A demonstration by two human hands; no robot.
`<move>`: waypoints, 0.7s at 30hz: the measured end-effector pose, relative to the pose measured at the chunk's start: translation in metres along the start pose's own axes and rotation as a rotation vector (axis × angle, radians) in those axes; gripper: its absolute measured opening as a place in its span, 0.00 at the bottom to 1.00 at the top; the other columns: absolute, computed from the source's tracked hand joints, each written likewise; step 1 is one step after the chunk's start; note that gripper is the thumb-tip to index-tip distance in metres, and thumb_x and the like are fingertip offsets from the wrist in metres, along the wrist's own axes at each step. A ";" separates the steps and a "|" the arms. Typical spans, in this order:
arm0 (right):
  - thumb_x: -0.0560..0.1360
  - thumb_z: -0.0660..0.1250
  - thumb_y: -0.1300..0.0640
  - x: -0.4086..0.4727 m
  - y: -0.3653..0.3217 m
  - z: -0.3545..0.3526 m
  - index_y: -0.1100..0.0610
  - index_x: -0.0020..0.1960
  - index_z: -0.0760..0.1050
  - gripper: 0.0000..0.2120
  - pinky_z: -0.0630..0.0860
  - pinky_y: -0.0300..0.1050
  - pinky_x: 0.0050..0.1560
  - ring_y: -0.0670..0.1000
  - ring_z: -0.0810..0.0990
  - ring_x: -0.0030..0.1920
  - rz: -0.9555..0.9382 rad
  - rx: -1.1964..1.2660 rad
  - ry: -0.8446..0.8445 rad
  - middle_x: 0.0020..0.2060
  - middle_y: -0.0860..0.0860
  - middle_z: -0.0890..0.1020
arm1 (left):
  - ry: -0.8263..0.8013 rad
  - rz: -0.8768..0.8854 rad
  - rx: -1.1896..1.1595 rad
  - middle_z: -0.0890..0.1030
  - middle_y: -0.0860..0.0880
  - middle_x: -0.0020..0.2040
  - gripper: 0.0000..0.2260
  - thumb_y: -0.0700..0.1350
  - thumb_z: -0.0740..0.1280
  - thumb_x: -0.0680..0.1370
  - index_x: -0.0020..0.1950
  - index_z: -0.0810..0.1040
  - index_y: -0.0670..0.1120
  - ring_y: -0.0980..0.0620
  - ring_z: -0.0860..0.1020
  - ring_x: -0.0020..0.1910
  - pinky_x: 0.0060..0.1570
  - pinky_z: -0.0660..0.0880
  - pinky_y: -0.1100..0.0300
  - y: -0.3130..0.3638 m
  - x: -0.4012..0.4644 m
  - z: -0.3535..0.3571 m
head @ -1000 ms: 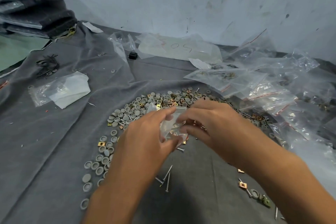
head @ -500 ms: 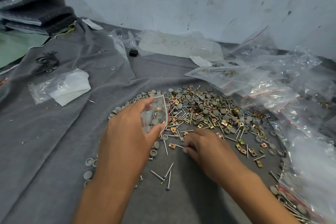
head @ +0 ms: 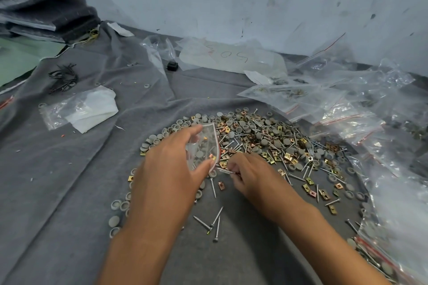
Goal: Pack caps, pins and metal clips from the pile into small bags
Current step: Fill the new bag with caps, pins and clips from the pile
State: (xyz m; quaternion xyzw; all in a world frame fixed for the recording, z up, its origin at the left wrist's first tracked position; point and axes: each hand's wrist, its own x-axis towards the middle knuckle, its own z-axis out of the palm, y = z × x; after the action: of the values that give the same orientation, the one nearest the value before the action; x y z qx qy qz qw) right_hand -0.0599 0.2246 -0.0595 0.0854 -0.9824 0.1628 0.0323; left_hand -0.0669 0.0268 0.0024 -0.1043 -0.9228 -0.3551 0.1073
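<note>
Left hand (head: 171, 169) holds a small bag (head: 205, 146) in a pinching grip; right hand (head: 250, 176) pinches a pin (head: 225, 171) beside it.

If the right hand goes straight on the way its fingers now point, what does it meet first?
Probably the small clear plastic bag held by the left hand: the right hand, pinching a silver pin, points left toward the bag's red-edged mouth. Depth is unclear.
</note>
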 end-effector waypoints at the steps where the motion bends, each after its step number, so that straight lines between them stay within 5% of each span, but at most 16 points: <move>1: 0.82 0.63 0.55 -0.002 0.000 -0.006 0.49 0.56 0.71 0.04 0.70 0.39 0.47 0.43 0.71 0.48 0.025 0.077 0.046 0.48 0.43 0.74 | -0.004 0.003 0.006 0.79 0.64 0.55 0.28 0.54 0.78 0.70 0.69 0.75 0.62 0.59 0.79 0.52 0.52 0.76 0.56 0.000 0.000 0.001; 6: 0.76 0.70 0.60 -0.003 -0.016 -0.058 0.48 0.50 0.77 0.08 0.74 0.32 0.44 0.41 0.78 0.45 -0.076 0.326 0.307 0.42 0.39 0.78 | -0.051 0.005 0.015 0.79 0.64 0.56 0.30 0.52 0.79 0.69 0.68 0.74 0.62 0.57 0.79 0.53 0.55 0.77 0.51 0.001 0.001 0.006; 9: 0.76 0.70 0.59 -0.001 -0.036 -0.081 0.51 0.51 0.80 0.05 0.72 0.31 0.45 0.39 0.76 0.42 -0.280 0.143 0.258 0.43 0.42 0.77 | -0.052 0.016 0.030 0.80 0.63 0.56 0.30 0.53 0.80 0.68 0.68 0.75 0.61 0.56 0.79 0.52 0.56 0.76 0.51 0.001 0.001 0.010; 12: 0.78 0.69 0.55 0.007 -0.050 -0.085 0.50 0.56 0.80 0.07 0.77 0.40 0.47 0.43 0.76 0.44 -0.340 -0.012 0.124 0.48 0.43 0.77 | -0.059 0.021 0.027 0.80 0.62 0.56 0.29 0.52 0.80 0.67 0.67 0.76 0.60 0.56 0.79 0.53 0.56 0.76 0.51 0.001 0.001 0.012; 17: 0.78 0.70 0.51 0.009 -0.018 -0.075 0.45 0.53 0.77 0.05 0.72 0.28 0.46 0.38 0.77 0.48 -0.053 0.191 0.229 0.46 0.38 0.78 | -0.041 0.007 0.028 0.80 0.61 0.58 0.29 0.52 0.79 0.68 0.68 0.75 0.60 0.54 0.79 0.55 0.57 0.76 0.51 0.000 0.001 0.009; 21: 0.76 0.71 0.44 0.000 0.004 -0.024 0.47 0.51 0.76 0.09 0.77 0.47 0.50 0.46 0.75 0.48 0.223 0.032 -0.093 0.47 0.44 0.76 | -0.041 0.000 0.036 0.80 0.61 0.60 0.30 0.54 0.79 0.69 0.69 0.73 0.61 0.55 0.79 0.56 0.58 0.77 0.51 0.001 0.000 0.005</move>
State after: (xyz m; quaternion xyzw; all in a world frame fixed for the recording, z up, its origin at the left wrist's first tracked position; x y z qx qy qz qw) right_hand -0.0597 0.2358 -0.0379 -0.0166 -0.9835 0.1771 -0.0333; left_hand -0.0673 0.0314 -0.0006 -0.1095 -0.9310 -0.3364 0.0900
